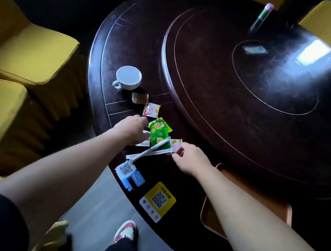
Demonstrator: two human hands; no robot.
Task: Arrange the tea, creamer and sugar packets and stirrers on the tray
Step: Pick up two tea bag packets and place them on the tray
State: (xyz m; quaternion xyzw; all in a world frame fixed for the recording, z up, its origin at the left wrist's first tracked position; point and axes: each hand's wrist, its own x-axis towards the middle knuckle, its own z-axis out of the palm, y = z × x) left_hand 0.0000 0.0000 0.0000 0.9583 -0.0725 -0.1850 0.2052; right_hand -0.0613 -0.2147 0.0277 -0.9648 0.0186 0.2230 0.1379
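Packets lie in a loose row on the dark round table. A brown sugar packet point(140, 98) is farthest, then a red-and-white creamer packet point(151, 110), then two green tea packets point(159, 127) point(159, 139). White paper-wrapped stirrers point(147, 152) lie slanted below them. My right hand point(189, 159) pinches the corner of a second creamer packet point(175, 145). My left hand point(131, 128) lies palm down over white packets point(143, 143); its fingertips are hidden. The brown tray point(287, 211) sits at the table's near edge, partly under my right forearm.
A white cup point(128, 77) stands beyond the packets. A raised turntable point(256, 74) fills the table's middle, with a bottle point(263, 15) at its far side. A blue QR card point(129, 173) and a yellow QR sticker point(157, 200) lie near the edge. Yellow chairs point(25, 51) ring the table.
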